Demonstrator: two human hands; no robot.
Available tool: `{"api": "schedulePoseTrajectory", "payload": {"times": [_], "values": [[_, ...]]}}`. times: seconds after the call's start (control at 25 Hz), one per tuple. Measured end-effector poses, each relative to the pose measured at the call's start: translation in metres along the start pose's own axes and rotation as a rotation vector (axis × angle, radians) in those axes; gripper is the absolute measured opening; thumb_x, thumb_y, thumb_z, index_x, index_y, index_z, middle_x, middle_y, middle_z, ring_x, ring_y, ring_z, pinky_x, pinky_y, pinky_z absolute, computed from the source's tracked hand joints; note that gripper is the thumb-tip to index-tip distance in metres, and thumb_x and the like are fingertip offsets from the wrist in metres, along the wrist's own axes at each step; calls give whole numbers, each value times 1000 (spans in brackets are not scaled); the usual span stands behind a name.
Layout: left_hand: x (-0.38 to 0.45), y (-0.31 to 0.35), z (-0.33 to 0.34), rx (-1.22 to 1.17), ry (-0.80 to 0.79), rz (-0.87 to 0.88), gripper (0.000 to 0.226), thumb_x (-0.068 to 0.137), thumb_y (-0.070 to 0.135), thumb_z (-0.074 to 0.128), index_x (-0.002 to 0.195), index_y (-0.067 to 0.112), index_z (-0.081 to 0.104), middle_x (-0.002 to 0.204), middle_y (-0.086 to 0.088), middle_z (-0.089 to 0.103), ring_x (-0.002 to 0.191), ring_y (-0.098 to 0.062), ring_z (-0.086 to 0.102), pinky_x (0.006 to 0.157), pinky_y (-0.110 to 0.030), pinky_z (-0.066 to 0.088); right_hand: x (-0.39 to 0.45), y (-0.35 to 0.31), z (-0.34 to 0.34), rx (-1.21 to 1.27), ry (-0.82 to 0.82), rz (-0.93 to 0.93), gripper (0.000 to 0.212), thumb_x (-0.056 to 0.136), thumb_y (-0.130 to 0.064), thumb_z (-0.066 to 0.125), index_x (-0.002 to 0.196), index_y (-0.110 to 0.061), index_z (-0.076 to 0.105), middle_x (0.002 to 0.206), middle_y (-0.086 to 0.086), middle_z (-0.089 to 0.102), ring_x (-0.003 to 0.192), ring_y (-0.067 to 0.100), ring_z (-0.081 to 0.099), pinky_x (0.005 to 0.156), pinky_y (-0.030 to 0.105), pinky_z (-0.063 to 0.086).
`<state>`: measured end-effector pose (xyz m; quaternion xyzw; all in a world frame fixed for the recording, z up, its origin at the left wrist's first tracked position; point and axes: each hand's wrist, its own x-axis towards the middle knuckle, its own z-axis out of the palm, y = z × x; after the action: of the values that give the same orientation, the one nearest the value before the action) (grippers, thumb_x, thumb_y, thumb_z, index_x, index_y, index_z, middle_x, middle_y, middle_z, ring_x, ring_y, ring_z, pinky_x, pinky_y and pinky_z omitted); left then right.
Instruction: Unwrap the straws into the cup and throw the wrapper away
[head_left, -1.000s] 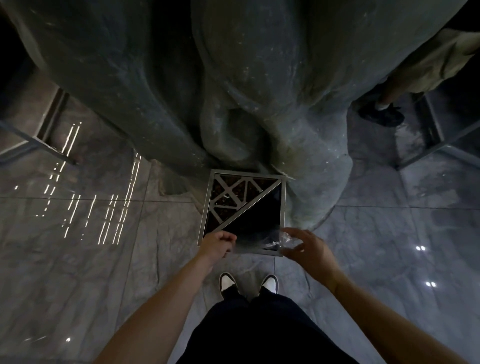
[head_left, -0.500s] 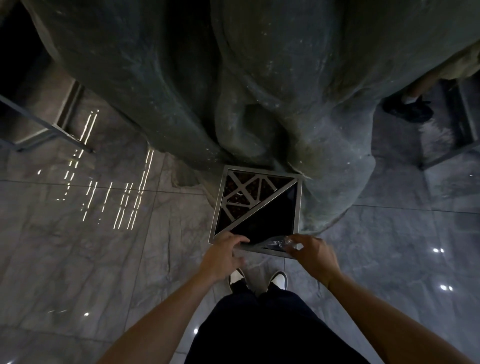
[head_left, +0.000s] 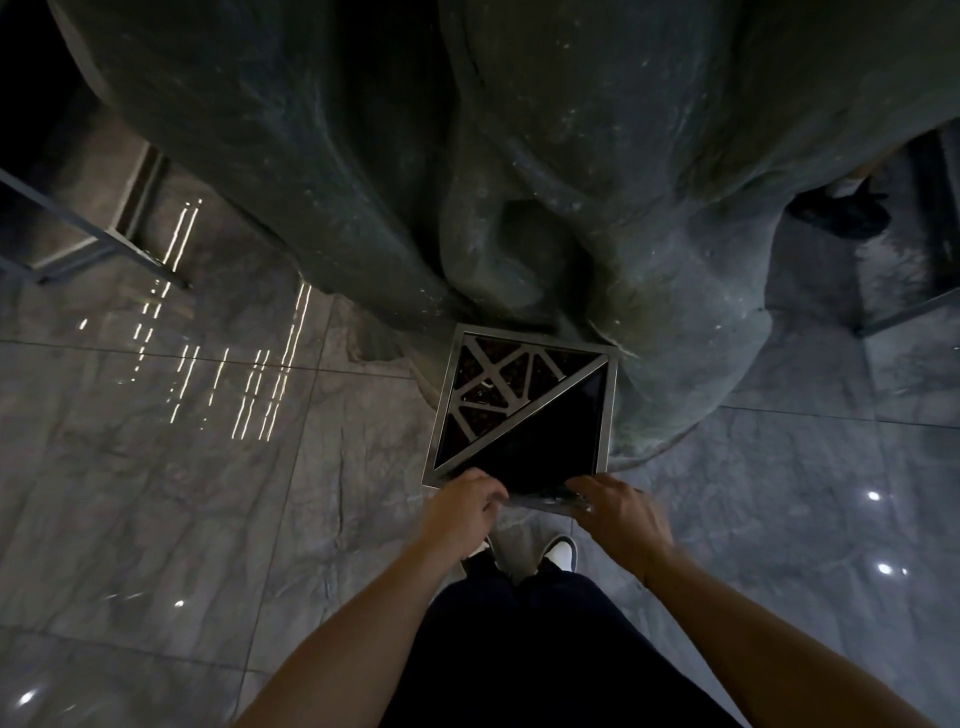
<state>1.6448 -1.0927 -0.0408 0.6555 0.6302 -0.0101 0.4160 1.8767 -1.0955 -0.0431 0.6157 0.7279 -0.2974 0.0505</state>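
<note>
Both our hands, left hand (head_left: 464, 512) and right hand (head_left: 621, 514), pinch the clear wrapper (head_left: 550, 500) over the near rim of the square bin (head_left: 612, 405) at frame centre. Let go too early and we judge it could slide off the rim onto the floor (head_left: 260, 467).

Floor (head_left: 156, 467) under me: polished grey marble-look tiles, glossy, mirroring ceiling lights at left and lower right of frame. Bin top (head_left: 613, 395): brushed metal frame, dull sheen, cutout lattice on its upper left half, black opening lower right. Wrapper (head_left: 550, 500) at my fingers: thin clear plastic, crinkly, glinting. Big sculpted mass (head_left: 519, 156) across the top: rough, matt, greenish, stone or bronze. My trousers (head_left: 519, 649): dark matt cloth.
</note>
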Motion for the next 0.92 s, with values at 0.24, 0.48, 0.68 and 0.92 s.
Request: {"api": "schedulePoseTrajectory", "payload": {"times": [0.24,0.48,0.68,0.92], "values": [[6,-9,16,42,22,-28,33,90,24,57,123,28,59,124,7,56,108,-16,58,87,-32,50,3,-4,12,-59,-169,60,49,93,-40,51,140,-32,39,136,-2,55,115,20,59,88,36,54],[8,-15,14,133,-7,-42,37,87,22,59,124,27,56,128,6,55,118,-19,49,93,-39,49,3,-10,12,-40,-146,64,51,93,-37,53,141,-30,38,135,-2,56,113,19,61,90,35,54],[5,-21,12,177,-67,-24,51,85,23,59,135,27,49,139,7,48,125,-20,45,100,-40,46,3,-15,6,-53,-170,84,58,91,-32,56,144,-30,34,140,0,52,117,21,59,90,34,51],[-2,-24,2,113,-84,-58,59,83,25,58,140,30,42,148,7,39,130,-20,44,101,-41,46,0,-25,-3,-69,-205,105,64,89,-28,56,147,-31,29,143,2,50,120,22,58,93,36,52]]}}
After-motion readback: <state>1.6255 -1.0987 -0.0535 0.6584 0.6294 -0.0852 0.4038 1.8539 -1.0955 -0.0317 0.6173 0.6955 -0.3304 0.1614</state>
